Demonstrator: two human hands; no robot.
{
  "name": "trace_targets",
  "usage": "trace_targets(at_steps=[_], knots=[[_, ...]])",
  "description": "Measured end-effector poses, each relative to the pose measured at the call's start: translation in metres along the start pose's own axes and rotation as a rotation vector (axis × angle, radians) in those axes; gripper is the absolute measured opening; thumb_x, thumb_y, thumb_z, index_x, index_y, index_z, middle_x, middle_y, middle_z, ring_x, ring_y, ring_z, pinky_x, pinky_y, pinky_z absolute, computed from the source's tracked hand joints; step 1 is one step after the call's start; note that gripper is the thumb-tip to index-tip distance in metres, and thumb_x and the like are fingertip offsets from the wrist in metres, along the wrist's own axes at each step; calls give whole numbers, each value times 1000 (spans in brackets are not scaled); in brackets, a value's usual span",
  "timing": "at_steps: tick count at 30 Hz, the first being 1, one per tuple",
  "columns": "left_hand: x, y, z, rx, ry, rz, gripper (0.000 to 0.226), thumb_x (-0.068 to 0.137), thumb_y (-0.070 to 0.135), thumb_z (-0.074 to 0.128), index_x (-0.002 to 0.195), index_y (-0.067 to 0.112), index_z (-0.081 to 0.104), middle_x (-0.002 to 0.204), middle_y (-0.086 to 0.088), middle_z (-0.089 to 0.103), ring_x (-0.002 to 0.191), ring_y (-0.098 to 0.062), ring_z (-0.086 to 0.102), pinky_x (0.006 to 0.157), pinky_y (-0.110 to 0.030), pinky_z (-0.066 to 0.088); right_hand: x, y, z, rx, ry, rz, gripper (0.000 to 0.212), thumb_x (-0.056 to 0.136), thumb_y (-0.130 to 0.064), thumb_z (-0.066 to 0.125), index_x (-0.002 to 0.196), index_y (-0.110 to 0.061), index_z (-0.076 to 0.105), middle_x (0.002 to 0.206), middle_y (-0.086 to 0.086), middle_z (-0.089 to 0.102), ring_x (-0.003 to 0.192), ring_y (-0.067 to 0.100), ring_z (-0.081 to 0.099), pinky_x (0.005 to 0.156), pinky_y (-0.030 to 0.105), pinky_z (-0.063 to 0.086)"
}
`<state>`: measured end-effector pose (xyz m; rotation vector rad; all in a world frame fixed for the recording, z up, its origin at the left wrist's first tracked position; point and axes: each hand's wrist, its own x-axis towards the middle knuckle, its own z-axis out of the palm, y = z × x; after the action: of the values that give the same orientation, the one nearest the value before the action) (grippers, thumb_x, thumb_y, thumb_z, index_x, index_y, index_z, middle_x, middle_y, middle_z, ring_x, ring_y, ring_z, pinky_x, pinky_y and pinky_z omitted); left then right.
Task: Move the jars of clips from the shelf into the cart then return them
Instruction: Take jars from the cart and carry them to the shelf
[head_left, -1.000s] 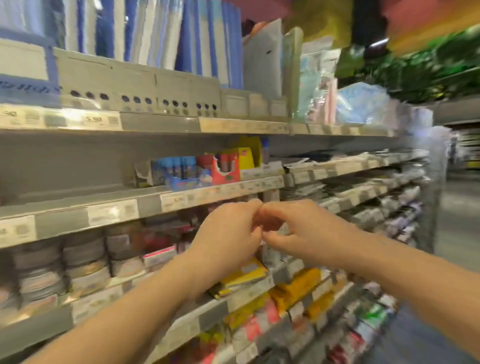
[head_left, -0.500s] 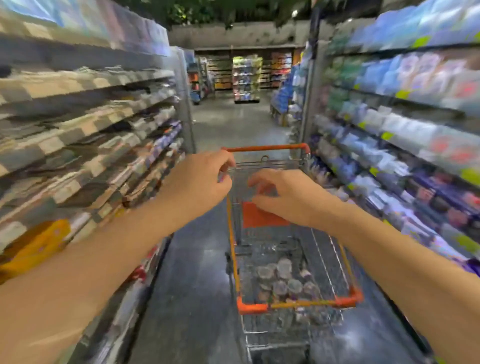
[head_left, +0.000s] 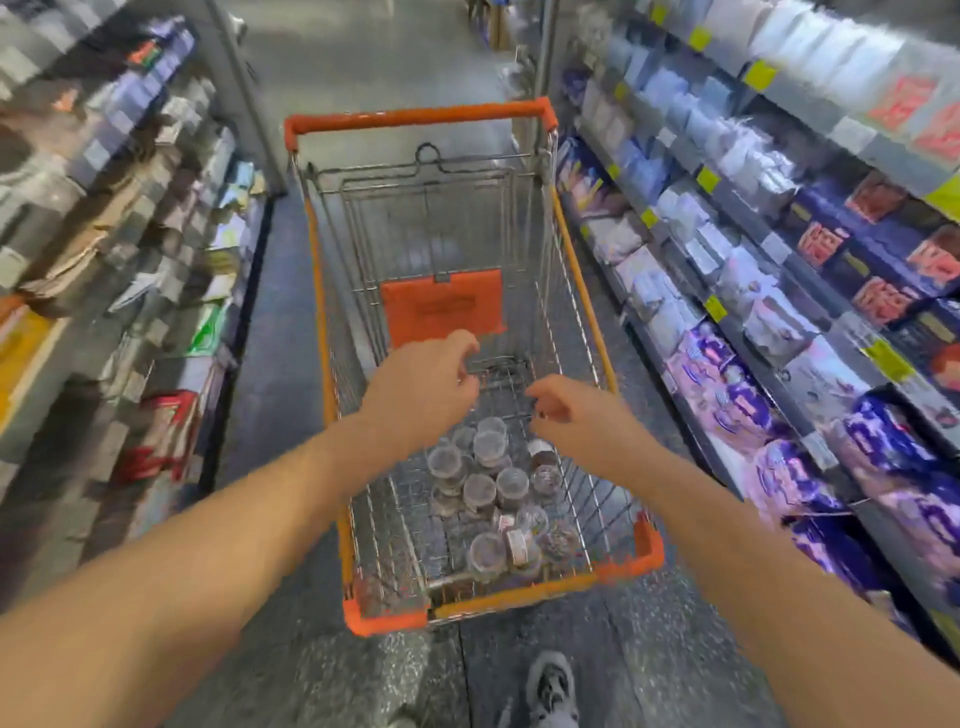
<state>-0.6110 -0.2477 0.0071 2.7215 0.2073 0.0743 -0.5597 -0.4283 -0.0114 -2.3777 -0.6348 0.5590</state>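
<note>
An orange-rimmed wire shopping cart stands in the aisle right in front of me. Several small clear jars of clips lie in a loose pile on its wire floor, some upright and some tipped over. My left hand hovers above the basket, over the jars, with its fingers loosely curled and apart and nothing visible in it. My right hand hangs beside it to the right, also above the jars, fingers half curled and empty. Neither hand touches a jar or the cart.
Stocked shelves line the aisle close on both sides, the left shelf and the right shelf. An orange seat flap hangs at the cart's far end under the handle. My shoe is on the dark floor behind the cart.
I have turned from the left shelf, where my hands were pinched together, to the cart. My hands have dropped lower into the basket and spread apart over the jars.
</note>
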Motion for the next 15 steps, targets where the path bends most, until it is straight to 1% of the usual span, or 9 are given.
trace_targets(at_steps=[1,2,4,6,9,11,12,13,15], knots=[[10,-9,14,8,-22,-44,39,92,22,46,130,17,44,105,-3,64,90,-25,59,74,-37,50,15,10,4,8,-17,25,42,92,-21,54,134,-22,48,126,-1,57,111,15,55,84,20,39],[18,-18,28,8,-48,-97,39,92,23,46,130,16,43,104,-5,64,89,-26,59,73,-39,50,30,20,10,24,-35,51,44,93,-21,54,135,-21,46,130,-1,55,107,16,55,79,19,41],[30,-35,57,6,-95,-221,40,91,22,48,130,15,42,101,-9,63,86,-27,59,69,-40,48,58,39,24,51,-105,101,45,94,-20,52,137,-20,43,131,1,53,100,17,55,69,20,43],[35,-48,92,5,-155,-342,45,91,22,50,134,16,37,113,-12,58,90,-28,59,68,-38,47,81,59,43,11,-206,115,44,94,-18,51,137,-18,42,127,3,54,98,19,55,71,25,44],[32,-65,149,-43,-258,-497,54,91,26,52,139,18,29,131,-15,44,99,-31,57,71,-34,44,108,94,78,-47,-361,151,45,94,-16,50,137,-15,41,127,7,55,97,24,58,71,28,44],[25,-75,183,-90,-321,-598,63,90,27,54,143,19,22,137,-19,37,108,-35,54,80,-37,44,120,117,98,-53,-419,216,47,94,-20,50,140,-17,39,128,9,55,102,27,59,75,33,46],[21,-80,198,-115,-346,-659,64,89,26,55,143,18,21,138,-21,35,112,-37,51,85,-39,44,126,127,110,-57,-434,248,47,94,-23,50,140,-19,39,128,9,55,101,27,59,74,32,46],[17,-84,210,-142,-360,-719,62,88,24,55,141,17,22,136,-22,35,115,-38,49,88,-42,43,131,136,121,-50,-448,280,46,94,-23,50,139,-20,40,127,9,55,93,25,59,68,30,45],[13,-95,233,-182,-337,-805,56,87,20,57,135,13,29,129,-19,39,115,-37,47,91,-43,43,139,149,143,-10,-478,315,44,92,-19,51,135,-20,42,120,10,57,71,18,54,55,26,41]])
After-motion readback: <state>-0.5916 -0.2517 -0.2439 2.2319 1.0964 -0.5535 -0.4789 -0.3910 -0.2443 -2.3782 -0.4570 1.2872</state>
